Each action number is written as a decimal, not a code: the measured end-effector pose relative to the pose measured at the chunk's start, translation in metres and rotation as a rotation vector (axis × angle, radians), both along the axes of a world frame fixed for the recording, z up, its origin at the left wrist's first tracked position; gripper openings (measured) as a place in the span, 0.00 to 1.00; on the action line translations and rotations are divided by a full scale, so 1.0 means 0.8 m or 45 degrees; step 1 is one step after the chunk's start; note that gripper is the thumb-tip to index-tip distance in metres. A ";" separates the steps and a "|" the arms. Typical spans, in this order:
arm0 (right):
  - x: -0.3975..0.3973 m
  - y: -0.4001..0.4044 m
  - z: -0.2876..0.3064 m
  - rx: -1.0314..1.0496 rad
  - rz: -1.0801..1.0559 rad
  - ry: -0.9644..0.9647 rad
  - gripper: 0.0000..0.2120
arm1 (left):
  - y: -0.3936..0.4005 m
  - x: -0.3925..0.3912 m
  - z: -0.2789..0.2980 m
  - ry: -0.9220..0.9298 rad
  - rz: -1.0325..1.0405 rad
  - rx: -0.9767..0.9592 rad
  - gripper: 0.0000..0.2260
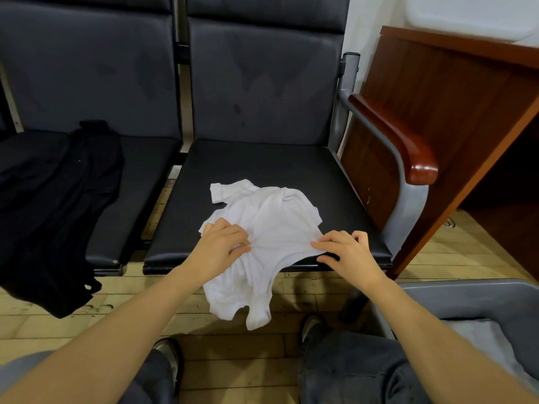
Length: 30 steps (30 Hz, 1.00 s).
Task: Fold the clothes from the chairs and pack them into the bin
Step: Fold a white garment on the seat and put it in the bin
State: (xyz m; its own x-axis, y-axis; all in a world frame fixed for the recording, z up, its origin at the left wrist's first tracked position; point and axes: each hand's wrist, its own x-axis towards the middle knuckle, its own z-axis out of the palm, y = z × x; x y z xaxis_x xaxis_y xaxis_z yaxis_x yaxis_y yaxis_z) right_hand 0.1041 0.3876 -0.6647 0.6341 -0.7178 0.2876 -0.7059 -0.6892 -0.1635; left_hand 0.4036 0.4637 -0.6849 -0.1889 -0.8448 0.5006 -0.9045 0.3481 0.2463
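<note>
White shirt (pixel 262 228), 1, on chair (pixel 262 167); 2 hands: left grip (pixel 223 243) bunches it, right grip (pixel 347 252) pinches edge.

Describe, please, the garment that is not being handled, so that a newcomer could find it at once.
Start at the row of dark padded chairs and take the left-hand seat. A black garment lies draped across it and hangs over the front edge towards the floor. It is untouched and black, whereas the white shirt on the neighbouring seat has both hands on it.
</note>
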 end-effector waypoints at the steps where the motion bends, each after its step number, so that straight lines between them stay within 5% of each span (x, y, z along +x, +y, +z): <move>1: 0.000 0.002 -0.002 0.019 -0.028 -0.031 0.13 | 0.001 -0.001 0.000 0.003 -0.002 -0.003 0.15; 10: 0.005 0.004 0.002 0.027 -0.086 -0.080 0.08 | 0.020 0.016 0.006 0.156 -0.097 0.424 0.23; 15: 0.008 0.001 0.011 0.038 -0.071 -0.019 0.08 | 0.041 0.029 0.029 0.457 -0.049 0.691 0.27; 19: 0.011 0.003 0.016 0.040 -0.078 0.024 0.09 | 0.051 0.037 0.035 0.417 -0.056 0.771 0.27; 25: 0.018 0.009 0.024 0.099 -0.094 0.000 0.09 | 0.044 0.053 0.040 0.369 -0.023 0.747 0.21; 30: 0.030 0.019 0.035 0.225 -0.114 -0.088 0.08 | 0.042 0.048 0.056 0.372 0.039 0.393 0.08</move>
